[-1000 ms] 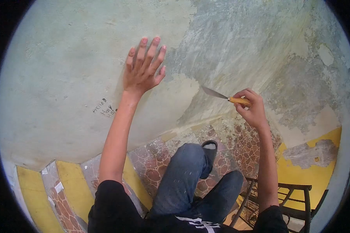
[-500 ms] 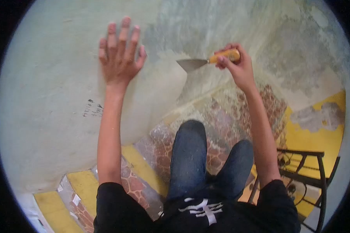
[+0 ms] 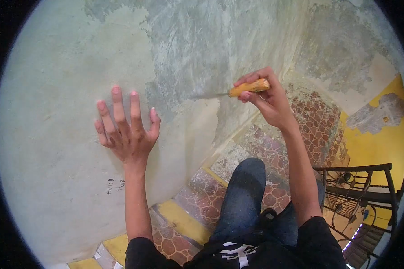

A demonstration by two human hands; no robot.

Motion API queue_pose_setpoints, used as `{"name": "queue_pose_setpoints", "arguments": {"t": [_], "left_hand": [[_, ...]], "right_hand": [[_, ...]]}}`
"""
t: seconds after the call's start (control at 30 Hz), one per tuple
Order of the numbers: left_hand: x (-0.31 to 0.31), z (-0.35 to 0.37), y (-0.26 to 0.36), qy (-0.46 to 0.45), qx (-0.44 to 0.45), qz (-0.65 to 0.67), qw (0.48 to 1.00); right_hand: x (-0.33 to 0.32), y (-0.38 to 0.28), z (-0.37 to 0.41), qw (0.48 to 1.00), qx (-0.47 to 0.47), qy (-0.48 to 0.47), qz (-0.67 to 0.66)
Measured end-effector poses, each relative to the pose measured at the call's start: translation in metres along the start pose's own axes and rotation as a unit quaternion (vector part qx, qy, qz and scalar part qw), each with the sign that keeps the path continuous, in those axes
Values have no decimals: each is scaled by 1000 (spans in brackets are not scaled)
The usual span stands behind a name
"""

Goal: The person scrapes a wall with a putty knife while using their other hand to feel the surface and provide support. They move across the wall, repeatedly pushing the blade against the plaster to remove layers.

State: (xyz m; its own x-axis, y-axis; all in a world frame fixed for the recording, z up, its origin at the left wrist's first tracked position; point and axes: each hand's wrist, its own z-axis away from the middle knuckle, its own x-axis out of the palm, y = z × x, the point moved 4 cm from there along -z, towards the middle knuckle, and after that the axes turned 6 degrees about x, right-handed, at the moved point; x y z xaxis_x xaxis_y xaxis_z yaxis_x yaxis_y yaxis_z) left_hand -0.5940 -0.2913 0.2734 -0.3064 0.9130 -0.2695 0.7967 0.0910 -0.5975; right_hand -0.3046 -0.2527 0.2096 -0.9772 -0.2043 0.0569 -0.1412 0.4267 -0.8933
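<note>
a head-worn view, tilted down at a mottled plaster wall [image 3: 54, 112] beside a staircase. at nine o'clock the person's left hand [image 3: 132, 139] lies against the wall, palm inward, fingers spread and holding nothing. at two o'clock the right hand [image 3: 274, 103] has its fingers closed round the wooden handle of a putty knife [image 3: 252, 87]; the thin blade, seen nearly edge-on, points toward eleven o'clock. its tip is near the ragged border between grey scraped plaster [image 3: 191, 49] at twelve and a pale coating [image 3: 197, 114] just below the blade; whether it touches cannot be told. the step in hand looks like scraping along that border, and the next move would call for a low blade angle and firm, even pressure. handwritten lettering [image 3: 110, 186] sits at eight o'clock, yellow-edged steps [image 3: 184, 215] at six to seven, a black metal railing [image 3: 359, 169] at four.
</note>
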Motion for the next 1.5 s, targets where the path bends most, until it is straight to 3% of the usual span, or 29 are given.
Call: {"name": "queue_pose_setpoints", "arguments": {"t": [0.63,0.83,0.93,1.03,1.17,1.27,1.33,1.5], "left_hand": [[-4,-6,1,-11,32,-38,999],[-3,-6,6,-2,29,-35,999],[-4,-6,5,-10,27,-37,999],[-3,-5,7,-3,28,-28,999],[-1,-6,5,-9,33,-33,999],[-1,-2,5,-19,34,-38,999],[0,-3,5,-21,36,-41,998],[0,-2,5,-20,37,-40,998]], "right_hand": [[-22,64,-28,988,-31,-62,-140],[-18,68,-24,991,-41,-38,-119],[-18,69,-28,983,-66,-15,-172],[3,65,-22,985,-11,-81,-151],[-13,52,-30,984,-45,-26,-173],[-1,37,-26,992,-61,-54,-92],[-2,14,-26,988,-131,-70,-43],[17,-9,-37,982,-113,-132,71]]}}
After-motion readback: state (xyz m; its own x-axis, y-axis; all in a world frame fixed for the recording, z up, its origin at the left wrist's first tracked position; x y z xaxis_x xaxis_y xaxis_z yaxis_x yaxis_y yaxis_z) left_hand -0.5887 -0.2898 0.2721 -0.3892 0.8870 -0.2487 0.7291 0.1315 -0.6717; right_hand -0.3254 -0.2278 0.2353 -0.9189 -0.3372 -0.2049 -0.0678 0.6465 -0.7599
